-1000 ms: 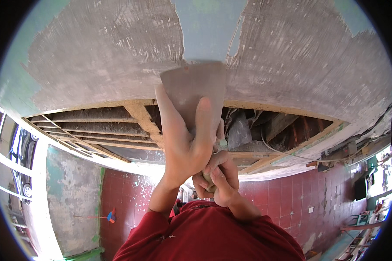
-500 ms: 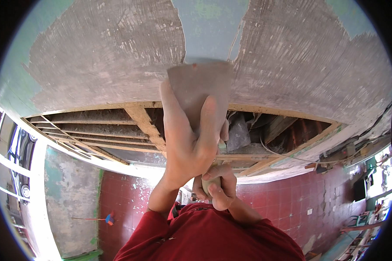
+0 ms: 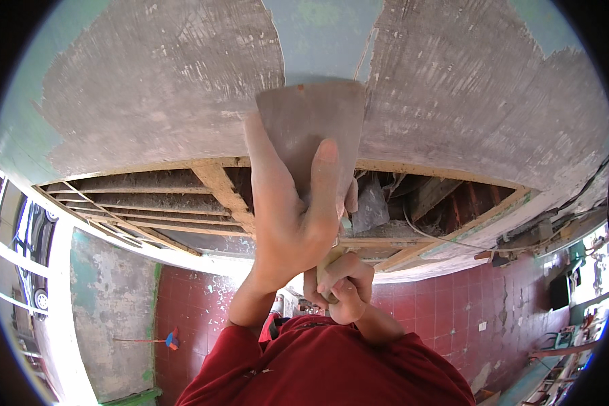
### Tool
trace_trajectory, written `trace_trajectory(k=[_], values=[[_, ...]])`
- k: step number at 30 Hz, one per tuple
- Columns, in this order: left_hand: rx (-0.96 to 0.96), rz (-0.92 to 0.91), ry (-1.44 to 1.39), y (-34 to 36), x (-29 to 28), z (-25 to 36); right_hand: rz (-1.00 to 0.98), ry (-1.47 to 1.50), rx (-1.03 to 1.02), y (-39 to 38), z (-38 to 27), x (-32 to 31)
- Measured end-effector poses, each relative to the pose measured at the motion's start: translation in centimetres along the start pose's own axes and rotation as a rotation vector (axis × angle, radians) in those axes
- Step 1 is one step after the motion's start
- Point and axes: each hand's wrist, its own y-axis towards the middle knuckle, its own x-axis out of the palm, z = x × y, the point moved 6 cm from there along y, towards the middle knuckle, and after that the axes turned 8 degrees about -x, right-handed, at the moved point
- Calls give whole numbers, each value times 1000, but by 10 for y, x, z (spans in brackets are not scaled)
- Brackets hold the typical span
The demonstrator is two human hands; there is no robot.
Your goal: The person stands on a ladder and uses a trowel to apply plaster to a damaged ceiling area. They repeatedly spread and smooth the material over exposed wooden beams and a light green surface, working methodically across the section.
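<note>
A scraper with a wide, dusty grey blade (image 3: pixel 310 111) and a pale handle (image 3: pixel 329 260) is held in both my hands, blade pointing away from me. My left hand (image 3: pixel 284 210) grips the blade's lower part, thumb lying along its face and a finger along its left edge. Lower down, my right hand (image 3: pixel 348 284) is closed round the handle. The blade's front edge is at a strip of blue-green paint (image 3: pixel 328 37) between bare, scratched grey areas (image 3: pixel 203 68). Whether the edge touches the surface I cannot tell.
Just below the scraped surface is an opening with wooden framing (image 3: pixel 216 186), dark boards and a crumpled plastic sheet (image 3: pixel 370 208). A thin cable (image 3: pixel 430 237) hangs on the right. Red floor tiles (image 3: pixel 419 304) carry pale flakes; a broom with a blue-and-red head (image 3: pixel 173 338) is lower left.
Both my hands have pushed the scraper a little farther away from me, along the paint strip. My right hand's fingers are wrapped more tightly round the handle.
</note>
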Motion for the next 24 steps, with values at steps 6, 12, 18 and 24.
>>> trace_trajectory(k=[6,12,18,24], values=[[12,25,33,-1,7,7,-4,-23,27,8,-7,0],[13,62,43,0,3,3,-44,-29,39,1,-7,-5],[16,6,15,3,7,5,-72,-41,61,8,-6,-3],[-47,46,-27,-6,0,-6,-35,-61,87,-5,-4,-2]])
